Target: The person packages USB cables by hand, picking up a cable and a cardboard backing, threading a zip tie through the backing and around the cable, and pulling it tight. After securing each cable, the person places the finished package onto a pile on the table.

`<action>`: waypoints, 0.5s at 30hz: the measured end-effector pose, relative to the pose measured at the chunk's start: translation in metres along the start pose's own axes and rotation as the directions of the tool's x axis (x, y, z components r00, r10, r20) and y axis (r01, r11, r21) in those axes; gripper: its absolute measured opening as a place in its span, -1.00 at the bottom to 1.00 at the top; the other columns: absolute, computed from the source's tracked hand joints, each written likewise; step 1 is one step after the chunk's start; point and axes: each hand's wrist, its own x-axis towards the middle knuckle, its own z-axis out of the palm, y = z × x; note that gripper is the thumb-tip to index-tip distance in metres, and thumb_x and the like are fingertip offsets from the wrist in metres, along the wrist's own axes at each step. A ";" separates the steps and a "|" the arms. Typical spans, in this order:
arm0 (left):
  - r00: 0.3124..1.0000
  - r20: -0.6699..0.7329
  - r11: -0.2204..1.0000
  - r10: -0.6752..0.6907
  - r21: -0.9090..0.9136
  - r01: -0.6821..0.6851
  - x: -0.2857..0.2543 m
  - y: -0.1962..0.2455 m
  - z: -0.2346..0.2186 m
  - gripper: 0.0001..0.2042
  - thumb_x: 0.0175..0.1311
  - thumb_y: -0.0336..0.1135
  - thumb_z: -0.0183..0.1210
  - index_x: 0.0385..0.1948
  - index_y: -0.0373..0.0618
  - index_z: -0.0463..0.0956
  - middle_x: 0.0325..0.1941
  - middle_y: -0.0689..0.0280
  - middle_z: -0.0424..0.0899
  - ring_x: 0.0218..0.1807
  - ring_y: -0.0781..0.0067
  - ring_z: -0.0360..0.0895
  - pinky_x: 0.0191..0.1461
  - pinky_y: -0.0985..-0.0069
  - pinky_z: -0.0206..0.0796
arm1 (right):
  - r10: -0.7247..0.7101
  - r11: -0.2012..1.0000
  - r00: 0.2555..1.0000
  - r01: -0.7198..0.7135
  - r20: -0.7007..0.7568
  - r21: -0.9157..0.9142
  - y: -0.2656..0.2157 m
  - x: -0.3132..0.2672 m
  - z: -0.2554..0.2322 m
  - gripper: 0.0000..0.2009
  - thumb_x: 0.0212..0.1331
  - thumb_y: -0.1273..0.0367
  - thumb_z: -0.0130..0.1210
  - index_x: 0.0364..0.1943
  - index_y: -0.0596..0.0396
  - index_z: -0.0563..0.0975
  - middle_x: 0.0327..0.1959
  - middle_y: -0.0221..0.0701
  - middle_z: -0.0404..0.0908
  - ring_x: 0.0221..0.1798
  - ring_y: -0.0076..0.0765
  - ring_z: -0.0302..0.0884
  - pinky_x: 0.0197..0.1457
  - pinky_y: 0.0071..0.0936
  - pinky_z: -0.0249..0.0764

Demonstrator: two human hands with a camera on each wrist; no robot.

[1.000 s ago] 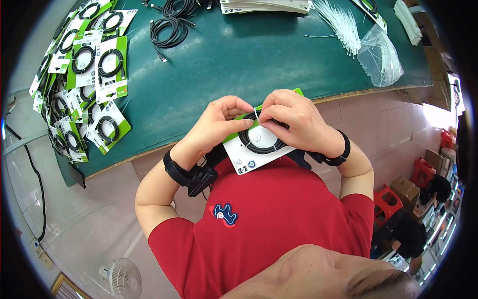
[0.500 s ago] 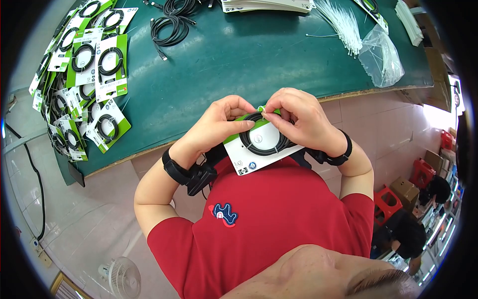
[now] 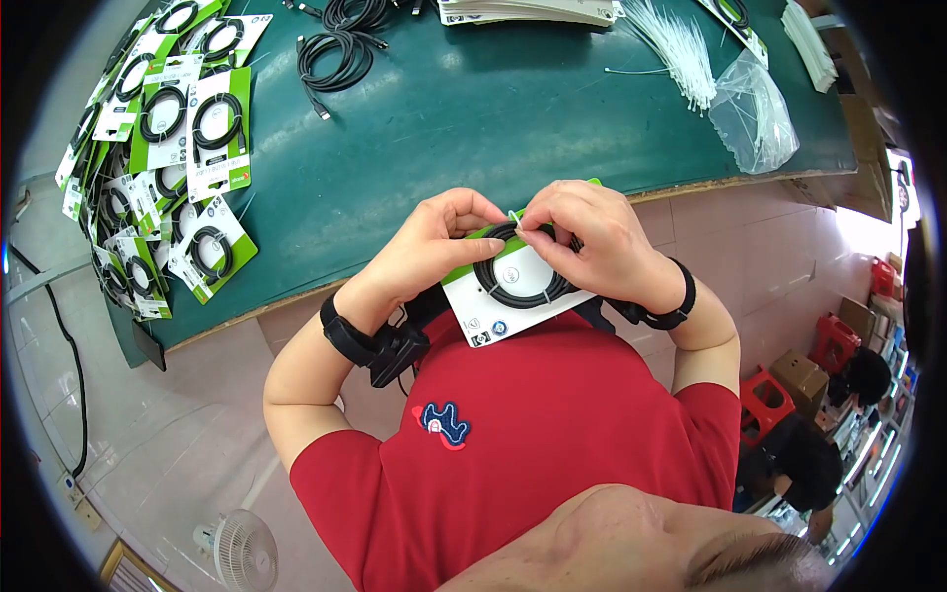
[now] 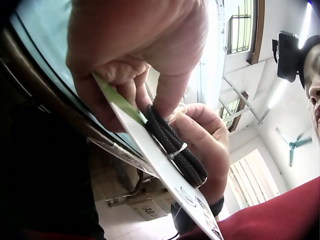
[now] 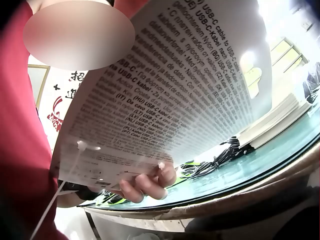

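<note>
- Mostly hidden: the upper green edge of the white-and-green printed backing card [image 3: 513, 286] sits under both hands, held in the air between the table edge and the red shirt [image 3: 552, 444].
- Left hand [image 3: 434, 242] grips the card's left top edge, fingers curled round it; the wrist view shows thumb and fingers pressing the black braided coiled cable [image 4: 175, 145] against the card.
- Right hand [image 3: 587, 237] pinches a thin white plastic zip tie [image 3: 515, 219] at the top of the coil — fingertips closed on it, tie end tiny and hard to make out.
- A second white tie loop wraps the cable bundle in the left wrist view.
- Right wrist view — the card's printed back fills the frame; only fingertips of the left hand show at its lower edge, a white tie tail pokes out below.
- Around: dark green table mat [image 3: 473, 109], a pile of finished carded cables [image 3: 168, 168] far left, loose black cables [image 3: 335, 49], a bundle of white zip ties [image 3: 676, 44], a clear plastic bag [image 3: 755, 113], a stack of blank cards [image 3: 523, 10] cut off at the top edge.
</note>
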 end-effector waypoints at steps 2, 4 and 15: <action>1.000 -0.001 1.000 0.005 -0.003 -0.005 0.000 -0.001 0.000 -0.78 0.29 -0.52 0.25 -0.07 -0.24 0.50 -0.05 0.21 0.68 0.02 0.50 0.61 0.11 0.53 0.46 | -0.016 1.000 1.000 0.016 0.020 -0.017 0.000 0.000 0.000 -0.84 0.01 0.55 0.32 -0.38 0.09 0.55 -0.38 -0.41 0.60 -0.50 -0.40 0.47 -0.41 -0.43 0.38; 1.000 -0.007 1.000 0.014 -0.009 -0.014 0.000 -0.002 0.001 -0.78 0.28 -0.52 0.25 -0.06 -0.24 0.50 -0.06 0.21 0.67 0.01 0.50 0.61 0.11 0.53 0.46 | -0.042 0.998 0.999 0.043 0.009 -0.041 0.001 0.001 0.001 -0.84 0.00 0.55 0.32 -0.38 0.09 0.54 -0.38 -0.40 0.58 -0.46 -0.36 0.49 -0.39 -0.41 0.39; 0.994 -0.052 0.994 0.097 0.056 -0.094 -0.003 -0.002 0.003 -0.77 0.25 -0.51 0.29 -0.08 -0.23 0.54 -0.08 0.30 0.66 -0.02 0.57 0.58 0.09 0.57 0.44 | -0.086 0.991 0.996 0.089 0.032 -0.097 -0.002 0.001 -0.002 -0.83 -0.04 0.54 0.32 -0.39 0.10 0.54 -0.29 -0.34 0.48 -0.27 -0.18 0.51 -0.28 -0.32 0.41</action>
